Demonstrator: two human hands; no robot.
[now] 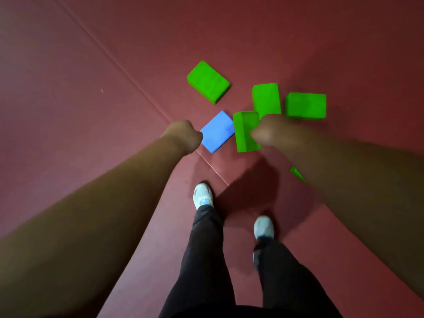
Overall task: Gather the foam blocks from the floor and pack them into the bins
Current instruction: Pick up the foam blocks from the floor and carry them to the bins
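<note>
One head-worn wide-angle camera looks steeply down onto the red floor [80, 99] past the person's legs [204, 249].

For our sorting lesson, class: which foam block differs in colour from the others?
The blue block the left hand grips; the rest are green, like the green block in the right hand.

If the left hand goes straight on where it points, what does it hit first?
The blue block. The left hand is right at its near corner, possibly touching already; depth is unclear.
</note>
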